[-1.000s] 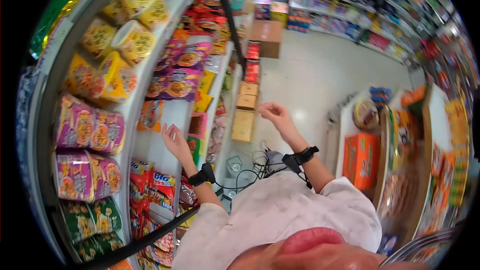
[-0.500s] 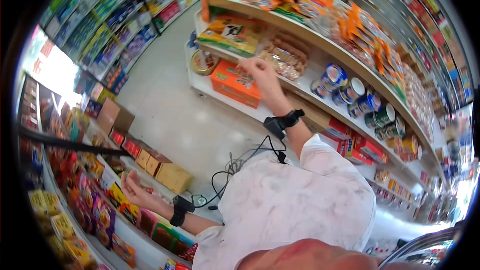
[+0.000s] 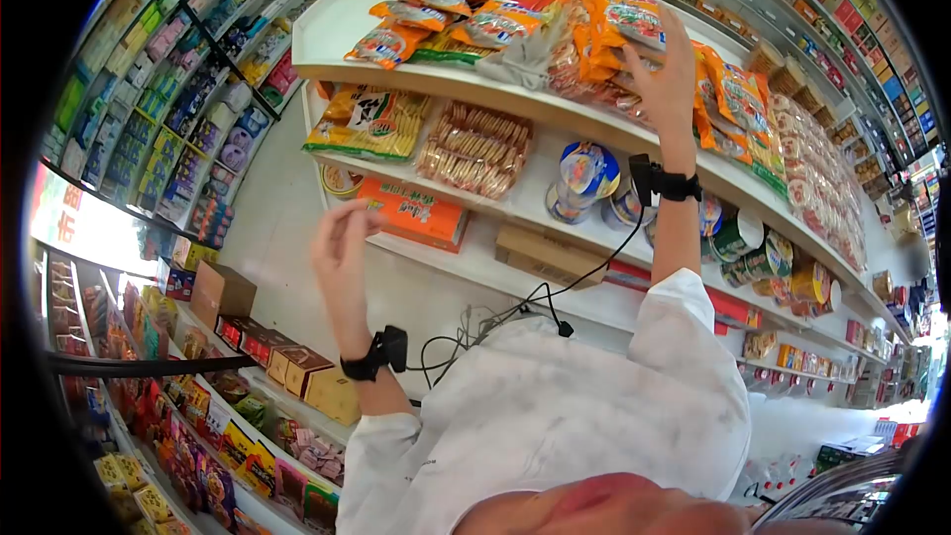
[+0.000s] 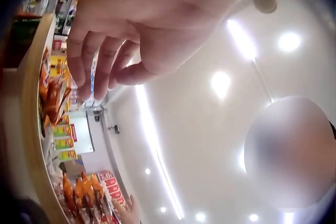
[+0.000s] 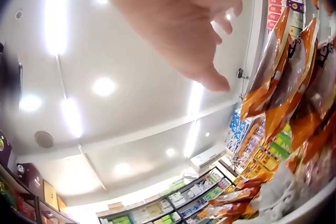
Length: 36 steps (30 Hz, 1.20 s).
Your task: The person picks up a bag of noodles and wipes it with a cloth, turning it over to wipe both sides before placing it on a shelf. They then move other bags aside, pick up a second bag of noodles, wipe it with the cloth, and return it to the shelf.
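Observation:
My right hand point(image 3: 666, 79) reaches over the top shelf with its fingers stretched out, right at a row of orange snack bags point(image 3: 634, 20). In the right wrist view, nothing is in that hand and the orange-edged bags point(image 5: 286, 77) stand upright beside its fingertips. My left hand point(image 3: 340, 253) hangs in the air in front of the shelf unit, fingers loosely bent and holding nothing. Behind it, on the bottom shelf, is an orange box point(image 3: 416, 213). A grey cloth-like piece point(image 3: 522, 57) lies among the bags, left of my right hand.
The middle shelf point(image 3: 475, 193) carries a yellow bag point(image 3: 371, 124), a pack of stacked biscuits point(image 3: 475, 149) and several round tubs point(image 3: 584, 178). Black cables point(image 3: 495, 317) hang between my wrists. Cartons point(image 3: 332, 394) line the floor at left, beside another snack rack.
My body and view have turned right to the shelf unit with orange bags. The right hand has risen to the top shelf, and the left hand has swung up in front of the lower shelves.

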Motion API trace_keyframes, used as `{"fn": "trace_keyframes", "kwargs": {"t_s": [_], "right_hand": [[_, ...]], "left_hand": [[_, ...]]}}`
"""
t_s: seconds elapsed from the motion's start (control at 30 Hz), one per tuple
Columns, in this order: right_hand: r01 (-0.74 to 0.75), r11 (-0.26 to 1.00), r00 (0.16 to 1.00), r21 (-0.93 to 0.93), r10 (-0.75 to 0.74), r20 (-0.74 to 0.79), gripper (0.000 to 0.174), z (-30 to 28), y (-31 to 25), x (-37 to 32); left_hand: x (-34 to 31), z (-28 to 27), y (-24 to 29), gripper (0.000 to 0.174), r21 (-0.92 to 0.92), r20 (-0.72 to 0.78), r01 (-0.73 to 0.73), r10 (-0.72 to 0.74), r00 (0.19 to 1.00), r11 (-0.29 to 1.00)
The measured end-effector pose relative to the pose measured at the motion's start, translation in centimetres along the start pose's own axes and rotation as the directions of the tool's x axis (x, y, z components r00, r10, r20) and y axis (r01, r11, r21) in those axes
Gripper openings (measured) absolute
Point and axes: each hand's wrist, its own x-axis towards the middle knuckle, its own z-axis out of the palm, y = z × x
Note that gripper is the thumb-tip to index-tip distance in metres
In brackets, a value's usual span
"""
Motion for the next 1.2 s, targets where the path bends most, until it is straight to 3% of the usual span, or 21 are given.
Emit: {"fn": "trace_keyframes", "kwargs": {"t_s": [0.17,0.3,0.33,0.43,0.5,0.57,0.67,0.7,0.77,0.8,0.9,0.97,1.0,1.1,1.2], "right_hand": [[0.069,0.964,0.979,-0.259,-0.015,0.202,0.073,2.1,5.9,0.1],[-0.024,1.0,0.984,0.002,0.024,0.177,0.055,2.5,8.4,-0.8],[-0.025,0.999,0.993,0.02,0.023,0.112,0.045,2.4,8.4,-0.7],[-0.263,0.92,0.965,0.29,0.253,0.073,0.037,1.8,8.5,-0.6],[-0.242,0.892,0.954,0.383,0.29,-0.074,0.035,1.4,8.2,-0.3],[-0.253,0.872,0.92,0.42,0.351,-0.174,0.036,0.4,7.3,-0.3],[0.069,0.995,0.994,0.07,-0.063,-0.093,0.038,-2.8,4.9,-1.4],[0.147,0.98,0.989,0.137,-0.14,-0.054,0.04,-3.3,3.9,-1.7],[0.287,0.917,0.954,0.275,-0.301,0.008,0.043,-3.8,2.2,-2.3],[0.268,0.902,0.951,0.339,-0.304,0.058,0.044,-4.0,2.1,-2.3],[0.165,0.846,0.941,0.507,-0.29,0.178,0.047,-4.4,2.3,-2.9],[0.071,0.803,0.945,0.592,-0.245,0.218,0.051,-3.2,3.5,-3.2],[0.059,0.798,0.955,0.6,-0.219,0.198,0.062,-2.4,4.2,-3.1],[0.044,0.948,0.986,0.316,-0.092,0.138,0.068,-1.3,4.1,-0.7],[0.082,0.995,0.964,0.055,-0.093,0.248,0.069,0.4,5.7,-0.3]], "left_hand": [[6.2,12.3,-1.0,0.02,-0.02,0.272,0.044,-0.037,0.962,0.999],[9.7,20.8,-1.8,0.021,-0.14,0.473,0.105,-0.027,0.881,0.985],[10.3,22.7,-1.7,0.022,-0.162,0.504,0.139,-0.039,0.863,0.977],[11.8,27.5,-1.2,0.028,-0.27,0.572,0.227,-0.034,0.82,0.936],[12.4,30.2,-1.3,0.036,-0.407,0.585,0.265,0.027,0.811,0.874],[12.5,32.0,-0.5,0.043,-0.551,0.64,0.409,0.054,0.766,0.727],[11.9,32.4,2.0,0.047,-0.666,0.679,0.588,0.045,0.733,0.459],[11.2,32.3,2.8,0.048,-0.683,0.689,0.637,0.027,0.724,0.357],[9.9,31.1,4.3,0.047,-0.733,0.578,0.556,-0.071,0.813,0.393],[9.5,30.3,4.7,0.046,-0.752,0.515,0.512,-0.113,0.849,0.416],[8.3,28.3,4.6,0.045,-0.653,0.367,0.377,-0.161,0.916,0.657],[7.6,26.9,4.7,0.048,-0.661,0.295,0.308,-0.141,0.945,0.684],[7.0,26.1,4.5,0.048,-0.643,0.241,0.253,-0.122,0.963,0.723],[5.4,22.7,4.9,0.049,-0.517,0.123,0.081,-0.02,0.992,0.852],[4.0,19.5,4.6,0.053,-0.377,0.003,-0.054,0.06,0.998,0.925]]}}
